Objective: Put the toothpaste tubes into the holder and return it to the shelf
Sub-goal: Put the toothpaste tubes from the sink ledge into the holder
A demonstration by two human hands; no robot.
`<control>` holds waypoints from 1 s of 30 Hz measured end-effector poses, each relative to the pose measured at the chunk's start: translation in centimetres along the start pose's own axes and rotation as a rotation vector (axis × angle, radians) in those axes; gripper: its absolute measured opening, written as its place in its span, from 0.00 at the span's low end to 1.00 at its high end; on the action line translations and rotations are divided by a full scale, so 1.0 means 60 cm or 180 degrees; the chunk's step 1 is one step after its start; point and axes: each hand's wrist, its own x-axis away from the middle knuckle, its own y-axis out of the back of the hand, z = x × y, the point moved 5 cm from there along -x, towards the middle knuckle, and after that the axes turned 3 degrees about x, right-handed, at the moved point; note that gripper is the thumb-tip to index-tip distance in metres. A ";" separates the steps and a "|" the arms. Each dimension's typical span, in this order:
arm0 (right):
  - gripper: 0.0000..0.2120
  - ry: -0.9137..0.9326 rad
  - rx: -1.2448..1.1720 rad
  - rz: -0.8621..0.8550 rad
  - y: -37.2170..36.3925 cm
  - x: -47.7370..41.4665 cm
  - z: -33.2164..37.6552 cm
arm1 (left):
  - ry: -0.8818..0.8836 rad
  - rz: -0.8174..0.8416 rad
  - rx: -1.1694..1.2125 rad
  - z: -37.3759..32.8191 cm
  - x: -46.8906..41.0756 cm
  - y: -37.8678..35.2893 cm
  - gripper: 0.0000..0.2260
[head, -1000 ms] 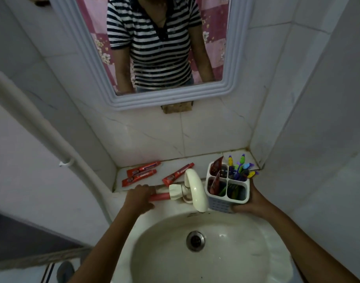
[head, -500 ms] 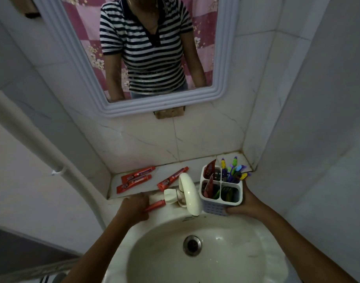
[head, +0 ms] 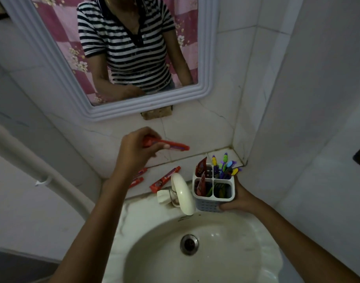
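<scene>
My left hand [head: 134, 148] holds a red toothpaste tube [head: 171, 145] level in the air, above the shelf and left of the holder. My right hand [head: 239, 198] grips the white four-compartment holder [head: 213, 202] at the sink's back rim. Two red tubes stand in its left compartments, and coloured toothbrushes [head: 226, 165] fill the back right one. Another red tube [head: 164, 178] lies on the tiled shelf [head: 219, 155]. Two more tubes [head: 138, 177] lie there, partly hidden behind my left wrist.
A cream tap [head: 183, 196] curves over the basin [head: 195, 248] just left of the holder. A framed mirror [head: 117, 58] hangs above the shelf and reflects a person in a striped shirt. A white pipe [head: 22, 158] runs down the left wall. Tiled walls close the right corner.
My left hand picked a red tube off the sink rim by the tap and lifted it up and to the right. The holder stays in my right hand.
</scene>
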 end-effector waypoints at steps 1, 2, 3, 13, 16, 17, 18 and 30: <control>0.54 -0.0011 0.0023 -0.0007 0.000 -0.001 -0.001 | -0.0058 0.0112 0.0055 -0.019 -0.008 -0.018 0.13; 0.54 -0.0018 0.0059 -0.0025 0.001 -0.002 -0.002 | -0.0115 0.0227 0.0030 -0.035 -0.015 -0.037 0.13; 0.54 -0.0014 0.0078 -0.0033 0.002 -0.003 -0.003 | -0.0176 0.0345 -0.0057 -0.046 -0.023 -0.059 0.13; 0.58 -0.0137 0.0014 -0.0017 0.000 0.002 0.004 | -0.0916 0.1494 -0.1739 -0.037 -0.063 -0.221 0.15; 0.61 -0.0053 -0.0018 -0.0002 0.001 0.004 0.011 | -0.0660 0.0959 -0.0998 -0.006 -0.074 -0.173 0.16; 0.61 -0.0044 -0.0030 0.0008 0.002 0.003 0.010 | -0.0527 0.0681 -0.0909 0.015 -0.077 -0.157 0.14; 0.61 -0.0043 -0.0039 0.0013 0.002 0.002 0.009 | -0.0325 0.0486 -0.0955 0.042 -0.079 -0.143 0.11; 0.59 0.0008 -0.0052 0.0014 0.001 0.005 0.021 | 0.0764 0.1180 -0.2328 0.280 0.021 -0.197 0.17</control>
